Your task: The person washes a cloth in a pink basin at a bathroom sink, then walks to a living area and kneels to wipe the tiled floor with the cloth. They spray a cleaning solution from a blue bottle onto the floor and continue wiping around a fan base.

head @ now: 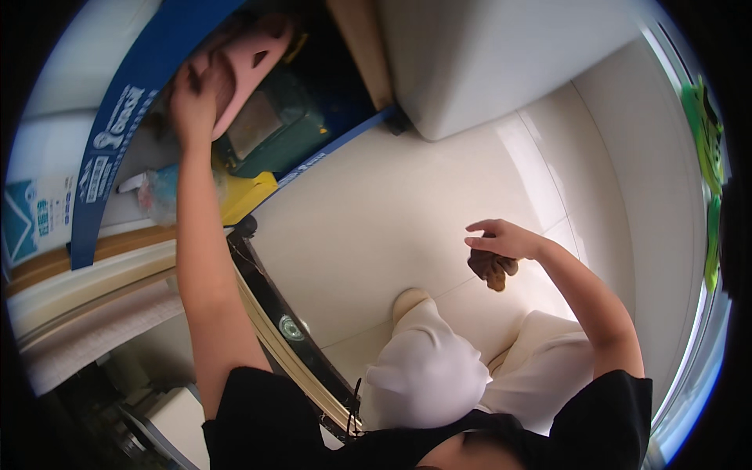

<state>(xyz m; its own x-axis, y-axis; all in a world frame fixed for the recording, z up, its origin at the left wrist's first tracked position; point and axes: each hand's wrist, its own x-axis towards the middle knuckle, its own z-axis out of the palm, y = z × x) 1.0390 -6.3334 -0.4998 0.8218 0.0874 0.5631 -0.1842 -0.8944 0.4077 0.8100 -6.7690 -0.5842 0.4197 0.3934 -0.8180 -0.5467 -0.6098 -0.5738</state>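
At the upper left my left hand [197, 100] reaches over a low shelf and is at a pink plastic item with cut-out holes [249, 73], perhaps a clog or basket; blur hides whether the fingers grip it. Under it lies a dark green container with a clear panel [276, 129]. A yellow bag or box [249, 197] and a clear plastic bag with blue and red contents [158, 194] are close to my left forearm. On the right, above the tiled floor, my right hand [499, 238] holds a brown fabric bundle [493, 269], like a scrunchie, with some fingers extended.
A blue printed shelf edge [111, 135] runs along the left. A white appliance or cabinet [499, 53] stands at the top. The floor [352, 235] has a black door track with a round drain [292, 328] beside it. Green items [705, 135] hang at the far right.
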